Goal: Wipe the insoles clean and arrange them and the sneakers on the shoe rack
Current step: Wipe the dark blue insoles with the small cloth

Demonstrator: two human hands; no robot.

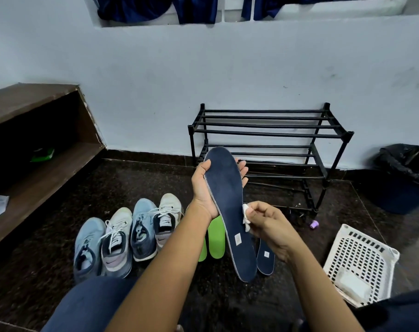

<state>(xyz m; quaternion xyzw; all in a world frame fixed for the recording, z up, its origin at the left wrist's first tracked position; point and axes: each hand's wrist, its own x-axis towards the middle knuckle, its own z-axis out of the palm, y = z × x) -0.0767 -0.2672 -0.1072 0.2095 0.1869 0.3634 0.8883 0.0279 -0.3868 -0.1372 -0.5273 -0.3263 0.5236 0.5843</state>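
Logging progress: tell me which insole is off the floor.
The navy insole gripped by the left hand; the second navy insole and the two green insoles lie on the floor.

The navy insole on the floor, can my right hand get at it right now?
Probably yes: the floor insole lies just below the right hand, nothing seen between, though that hand is pinching a white wipe.
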